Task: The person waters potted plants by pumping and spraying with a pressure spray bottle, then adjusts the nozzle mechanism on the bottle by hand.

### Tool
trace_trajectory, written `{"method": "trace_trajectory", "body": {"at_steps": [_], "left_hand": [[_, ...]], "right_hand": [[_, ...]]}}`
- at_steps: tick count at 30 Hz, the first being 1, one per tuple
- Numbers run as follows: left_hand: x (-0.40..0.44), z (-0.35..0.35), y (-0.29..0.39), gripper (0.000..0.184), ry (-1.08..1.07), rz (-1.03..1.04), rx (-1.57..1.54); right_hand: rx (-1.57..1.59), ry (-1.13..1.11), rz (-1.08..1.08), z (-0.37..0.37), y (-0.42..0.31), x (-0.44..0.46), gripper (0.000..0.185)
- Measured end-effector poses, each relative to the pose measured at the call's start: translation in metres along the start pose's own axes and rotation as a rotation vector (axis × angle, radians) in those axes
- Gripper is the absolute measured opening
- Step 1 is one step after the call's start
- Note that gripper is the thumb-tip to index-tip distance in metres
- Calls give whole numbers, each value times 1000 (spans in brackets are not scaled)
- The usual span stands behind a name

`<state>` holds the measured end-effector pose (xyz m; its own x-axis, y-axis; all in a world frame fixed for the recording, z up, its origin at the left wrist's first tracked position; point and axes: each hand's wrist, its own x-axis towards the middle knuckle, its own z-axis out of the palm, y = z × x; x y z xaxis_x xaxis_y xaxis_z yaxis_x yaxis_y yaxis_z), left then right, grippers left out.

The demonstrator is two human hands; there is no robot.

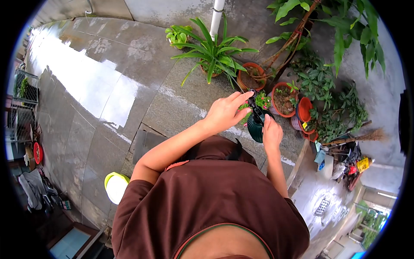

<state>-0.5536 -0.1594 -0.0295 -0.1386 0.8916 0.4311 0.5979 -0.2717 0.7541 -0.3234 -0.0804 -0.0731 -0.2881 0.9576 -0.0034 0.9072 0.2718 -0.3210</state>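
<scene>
1. Head view: the left hand (224,113) reaches over the black top (257,113) of a ribbed green bottle (255,130), fingers extended, index fingertip at its far end, thumb apart and nearer the bottle. The right hand (272,134) is curled at the near side of that top; how far its fingers wrap round is hidden.
2. The bottle could tilt or slip if the left fingers push sideways while the right grip is loose, as most of the hold seems to rest there. Wet skin would, I judge, make that likelier. A swing forward could catch the pink-flowered plant (262,100) just beyond.
3. The left forearm slants in across the body, elbow bent out, wrist nearly straight. The right forearm runs more directly forward, thumb side up along the top.
4. Farther out stand a soil-filled orange pot (255,65) and a long-leaved plant (215,54); a broom (370,135) lies off to the right, and a white pipe (217,19) rises behind.
</scene>
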Motion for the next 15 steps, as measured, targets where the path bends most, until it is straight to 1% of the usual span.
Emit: {"method": "trace_trajectory", "body": {"at_steps": [3,6,11,15], "left_hand": [[-1,5,-3,51,-51,0,21],[-2,11,-8,51,-93,0,39],[-1,16,-9,51,-148,-10,41],[0,18,-10,51,-149,-3,49]], "right_hand": [[-136,56,-5,-6,2,-6,52],[-174,73,4,-7,9,-9,53],[-199,55,15,-6,17,-11,52],[-187,39,18,-7,17,-12,52]]}}
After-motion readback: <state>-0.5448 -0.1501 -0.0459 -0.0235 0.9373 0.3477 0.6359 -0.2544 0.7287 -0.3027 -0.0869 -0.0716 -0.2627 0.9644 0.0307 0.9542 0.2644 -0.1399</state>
